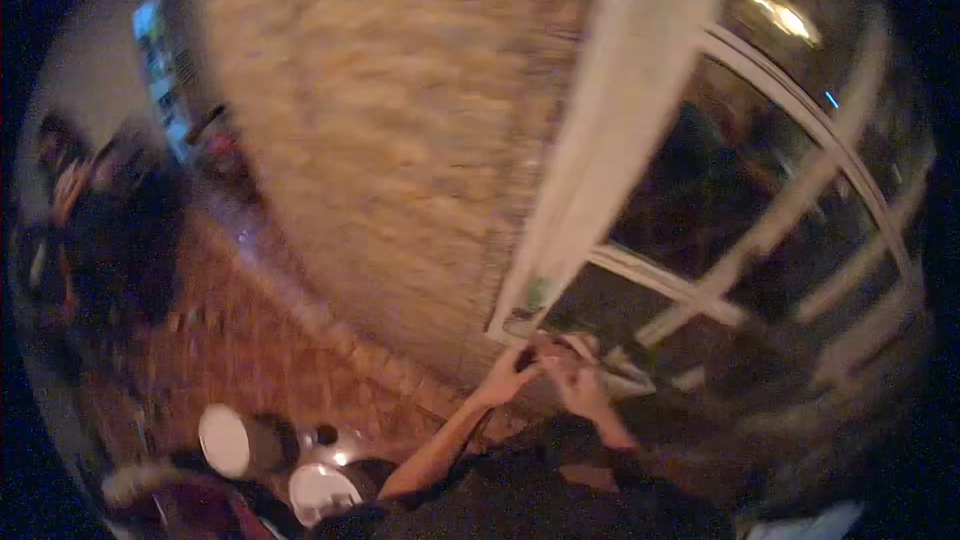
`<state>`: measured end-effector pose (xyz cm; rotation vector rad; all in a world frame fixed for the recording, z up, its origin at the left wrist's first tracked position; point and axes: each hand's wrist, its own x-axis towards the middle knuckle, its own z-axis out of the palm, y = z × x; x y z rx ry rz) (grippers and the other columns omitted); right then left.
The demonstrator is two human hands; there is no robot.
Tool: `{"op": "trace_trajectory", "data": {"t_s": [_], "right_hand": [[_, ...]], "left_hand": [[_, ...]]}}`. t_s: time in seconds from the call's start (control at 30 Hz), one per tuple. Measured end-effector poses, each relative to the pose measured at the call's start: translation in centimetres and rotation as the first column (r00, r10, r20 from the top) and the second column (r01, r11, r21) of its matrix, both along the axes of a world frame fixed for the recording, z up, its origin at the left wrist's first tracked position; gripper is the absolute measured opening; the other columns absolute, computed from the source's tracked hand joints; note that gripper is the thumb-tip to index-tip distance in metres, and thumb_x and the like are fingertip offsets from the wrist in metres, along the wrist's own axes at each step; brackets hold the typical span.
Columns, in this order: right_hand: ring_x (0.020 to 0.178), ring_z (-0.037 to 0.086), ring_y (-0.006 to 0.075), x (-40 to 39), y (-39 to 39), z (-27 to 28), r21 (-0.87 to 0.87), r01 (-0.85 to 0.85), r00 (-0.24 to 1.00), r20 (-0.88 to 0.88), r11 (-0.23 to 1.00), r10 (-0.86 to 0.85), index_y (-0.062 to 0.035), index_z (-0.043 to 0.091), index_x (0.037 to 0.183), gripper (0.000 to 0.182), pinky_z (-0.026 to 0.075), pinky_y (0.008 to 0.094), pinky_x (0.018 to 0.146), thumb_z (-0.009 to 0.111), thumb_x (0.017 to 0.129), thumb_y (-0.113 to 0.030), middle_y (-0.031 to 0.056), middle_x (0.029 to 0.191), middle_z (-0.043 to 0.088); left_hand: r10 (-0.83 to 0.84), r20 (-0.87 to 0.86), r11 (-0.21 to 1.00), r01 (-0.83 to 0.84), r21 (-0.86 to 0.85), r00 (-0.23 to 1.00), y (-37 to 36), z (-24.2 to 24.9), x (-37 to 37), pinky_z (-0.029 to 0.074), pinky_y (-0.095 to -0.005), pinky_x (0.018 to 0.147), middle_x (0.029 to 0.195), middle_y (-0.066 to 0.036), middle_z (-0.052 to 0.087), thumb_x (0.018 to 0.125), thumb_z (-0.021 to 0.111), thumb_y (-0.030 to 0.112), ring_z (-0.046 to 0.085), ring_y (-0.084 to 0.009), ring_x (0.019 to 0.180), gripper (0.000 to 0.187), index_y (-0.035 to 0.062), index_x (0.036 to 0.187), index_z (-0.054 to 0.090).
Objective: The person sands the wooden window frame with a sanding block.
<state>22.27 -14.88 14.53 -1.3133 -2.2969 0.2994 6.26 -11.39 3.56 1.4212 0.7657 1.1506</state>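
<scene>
Both forearms rise from the dark-clothed body at 6 o'clock and meet at about 5 o'clock from the middle of the view, just under the lower corner of the window; the bare left arm runs up from 7 o'clock, lean and straight, ending in the left hand (507, 372) with its fingers curled inward, and the right hand (578, 380), wrist in a dark sleeve, bends in from 5 o'clock so that the two sets of knuckles touch. Between the fingertips sits a small dark object (537, 352), blurred beyond telling its shape or material; both hands close around it, fingers drawn together rather than spread, though how firmly they pinch it cannot be made out. Just above, at 12 o'clock from the hands, hangs a pale cream fabric curtain (612, 110), soft and long, falling beside the white-framed glass window (770, 230) with dark, reflecting panes. At 10 o'clock spreads the rough tan brick wall (390, 120), and below it the reddish brick floor (260, 340). Down at 8 o'clock stand two round white-faced drums (320, 485), smooth and shiny
</scene>
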Motion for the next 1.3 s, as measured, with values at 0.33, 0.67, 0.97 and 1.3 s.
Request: {"op": "trace_trajectory", "data": {"t_s": [0.33, 0.67, 0.97, 1.3], "right_hand": [[0.123, 0.044, 0.0255, 5.8, -16.8, -21.2, -0.199, 0.527, 0.805, -0.194, 0.826, -0.560, -0.0023, 0.035, 0.142, 0.046, 0.036, 0.0387, 0.102, 0.038, 0.101, -0.023, 0.0181, 0.137, 0.043], [0.109, 0.051, 0.0222, 8.8, -53.9, -35.9, -0.419, 0.545, -0.812, -0.047, -0.726, -0.582, -0.0038, 0.043, 0.134, 0.044, 0.042, 0.0358, 0.093, 0.045, 0.097, -0.027, 0.0152, 0.123, 0.052], [0.095, 0.058, 0.0191, 1.8, -54.2, -41.6, -0.827, 0.423, -0.787, -0.133, -0.370, -0.602, -0.0063, 0.056, 0.123, 0.039, 0.048, 0.0323, 0.083, 0.056, 0.092, -0.030, 0.0113, 0.110, 0.060], [0.099, 0.058, 0.0202, 2.8, -44.5, -47.8, -0.597, 0.740, -0.637, -0.770, -0.309, -0.039, -0.0042, 0.062, 0.116, 0.032, 0.046, 0.0340, 0.090, 0.057, 0.092, -0.024, 0.0114, 0.113, 0.061]], "left_hand": [[-0.664, 0.057, 0.690, 0.641, -0.337, 0.745, -5.8, -9.2, 6.7, 0.045, -0.0295, 0.086, 0.104, -0.005, 0.061, 0.086, 0.063, 0.010, 0.056, -0.0171, 0.097, 0.021, 0.0053, 0.106, 0.061], [-0.927, -0.338, 0.102, 0.758, -0.644, -0.163, -14.5, -17.2, 19.3, 0.046, -0.0336, 0.085, 0.109, -0.010, 0.059, 0.086, 0.063, 0.014, 0.057, -0.0220, 0.099, 0.033, 0.0031, 0.115, 0.053], [-0.643, -0.482, -0.188, 0.733, -0.654, -0.595, -22.4, -19.5, 32.7, 0.046, -0.0373, 0.086, 0.113, -0.015, 0.057, 0.088, 0.062, 0.017, 0.057, -0.0267, 0.101, 0.043, 0.0013, 0.124, 0.045], [-0.113, -0.682, -0.936, 0.307, -0.170, -0.723, -41.8, -21.1, 35.8, 0.045, -0.0426, 0.087, 0.120, -0.022, 0.053, 0.090, 0.060, 0.023, 0.056, -0.0337, 0.104, 0.057, -0.0007, 0.135, 0.034]]}}
